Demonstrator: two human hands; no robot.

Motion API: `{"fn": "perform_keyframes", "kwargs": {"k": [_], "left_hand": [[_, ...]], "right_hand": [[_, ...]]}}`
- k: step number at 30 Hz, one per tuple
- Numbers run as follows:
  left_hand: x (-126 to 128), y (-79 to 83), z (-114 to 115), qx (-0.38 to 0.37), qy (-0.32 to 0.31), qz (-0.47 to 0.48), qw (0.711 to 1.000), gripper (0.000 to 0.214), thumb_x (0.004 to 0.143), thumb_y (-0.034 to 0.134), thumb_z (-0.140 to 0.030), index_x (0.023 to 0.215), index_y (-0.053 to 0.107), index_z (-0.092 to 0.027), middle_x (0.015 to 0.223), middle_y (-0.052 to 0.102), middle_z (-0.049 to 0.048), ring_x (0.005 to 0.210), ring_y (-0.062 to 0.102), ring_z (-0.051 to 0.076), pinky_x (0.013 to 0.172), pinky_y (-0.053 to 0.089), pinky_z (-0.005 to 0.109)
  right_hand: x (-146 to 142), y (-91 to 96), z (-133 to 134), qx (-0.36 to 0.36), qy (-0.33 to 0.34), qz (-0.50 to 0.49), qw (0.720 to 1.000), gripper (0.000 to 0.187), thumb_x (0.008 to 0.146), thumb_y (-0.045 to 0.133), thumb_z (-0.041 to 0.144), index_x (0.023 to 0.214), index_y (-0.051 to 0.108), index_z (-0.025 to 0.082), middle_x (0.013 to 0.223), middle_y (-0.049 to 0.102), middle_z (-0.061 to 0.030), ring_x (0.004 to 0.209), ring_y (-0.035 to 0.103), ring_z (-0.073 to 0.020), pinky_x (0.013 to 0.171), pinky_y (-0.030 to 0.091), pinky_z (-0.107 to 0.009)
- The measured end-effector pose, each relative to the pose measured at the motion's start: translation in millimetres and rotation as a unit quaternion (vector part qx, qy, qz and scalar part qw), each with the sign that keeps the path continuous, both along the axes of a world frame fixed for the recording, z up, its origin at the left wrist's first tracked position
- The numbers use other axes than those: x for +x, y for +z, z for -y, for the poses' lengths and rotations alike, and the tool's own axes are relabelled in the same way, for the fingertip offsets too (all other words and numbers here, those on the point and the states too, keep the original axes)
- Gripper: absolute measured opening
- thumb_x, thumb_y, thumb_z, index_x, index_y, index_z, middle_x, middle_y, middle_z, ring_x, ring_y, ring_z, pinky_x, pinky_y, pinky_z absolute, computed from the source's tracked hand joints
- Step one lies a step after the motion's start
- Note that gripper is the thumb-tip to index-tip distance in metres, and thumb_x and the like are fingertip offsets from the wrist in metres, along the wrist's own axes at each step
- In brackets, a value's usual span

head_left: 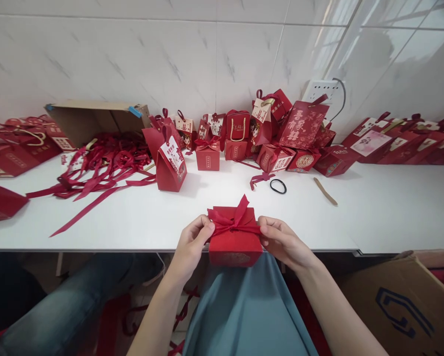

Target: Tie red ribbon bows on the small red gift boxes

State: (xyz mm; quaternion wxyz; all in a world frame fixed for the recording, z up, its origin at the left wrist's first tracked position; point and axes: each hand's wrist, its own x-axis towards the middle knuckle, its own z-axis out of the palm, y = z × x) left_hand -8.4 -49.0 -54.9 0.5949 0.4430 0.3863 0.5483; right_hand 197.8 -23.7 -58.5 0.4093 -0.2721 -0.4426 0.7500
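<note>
A red gift box (235, 249) sits at the table's front edge, right in front of me. A red ribbon (237, 223) is knotted in a bow across its top, with one end sticking up. My left hand (196, 235) is closed, thumb and fingers pinching the ribbon at the box's left side. On the right side my right hand (279, 237) pinches the other side of the ribbon between thumb and fingers. Both hands are close against the box. The fingertips behind the ribbon are partly hidden.
Finished-looking red boxes (209, 155) line the wall. Left are a cardboard carton (95, 116) and loose ribbons (106, 160). A black hair tie (278, 186) and tan strip (324, 191) lie ahead. A large carton (388, 296) stands right; another person's leg (73, 301) is left.
</note>
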Motion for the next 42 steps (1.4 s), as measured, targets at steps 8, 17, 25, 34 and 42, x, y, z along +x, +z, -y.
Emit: {"fn": "perform_keyframes", "kwargs": {"k": [8,17,25,34,42], "left_hand": [[-5,-8.1,-2,0.042,-0.013,-0.024,0.999,0.029,0.084,0.055,-0.036,0.068,0.041,-0.018,0.067,0.034,-0.0047,0.06,0.028,0.008,0.055,0.027,0.018],[-4,4.3,-3,0.027,0.023,-0.133,0.99,0.033,0.082,0.053,-0.041,0.062,0.039,-0.018,0.061,0.031,-0.0052,0.056,0.026,0.009,0.053,0.026,0.021],[6,8.4,-1,0.035,0.066,-0.15,0.986,0.023,0.076,0.059,-0.038,0.072,0.048,-0.018,0.068,0.045,-0.004,0.06,0.042,0.009,0.057,0.036,0.02],[8,8.4,3,0.074,0.1,-0.183,0.975,0.013,0.079,0.055,-0.031,0.077,0.048,-0.02,0.082,0.053,-0.0013,0.071,0.054,0.011,0.064,0.043,0.023],[6,14.4,4,0.213,0.102,-0.319,0.918,0.014,0.084,0.046,-0.018,0.083,0.06,-0.02,0.091,0.056,0.0033,0.094,0.053,0.017,0.088,0.041,0.032]], "right_hand": [[-3,-6.2,1,-0.027,-0.018,-0.037,0.999,0.036,0.07,0.073,0.036,0.055,0.046,0.018,0.052,0.044,0.0042,0.05,0.038,-0.0087,0.052,0.026,-0.023],[23,6.3,-5,0.092,-0.055,0.14,0.984,0.038,0.069,0.069,0.051,0.061,0.05,0.018,0.055,0.043,0.0042,0.052,0.036,-0.0094,0.053,0.027,-0.025],[-24,89.8,-31,0.426,-0.07,0.442,0.787,0.018,0.079,0.061,0.035,0.073,0.063,0.019,0.081,0.063,-0.0041,0.079,0.056,-0.0179,0.074,0.04,-0.03],[-58,88.7,-52,0.403,0.079,0.509,0.756,0.008,0.074,0.062,0.021,0.077,0.067,0.015,0.081,0.07,-0.0056,0.074,0.062,-0.017,0.065,0.043,-0.025],[-54,80.3,-59,0.334,0.058,0.482,0.808,0.02,0.075,0.064,0.028,0.088,0.065,0.013,0.081,0.069,-0.0055,0.072,0.061,-0.015,0.064,0.044,-0.024]]}}
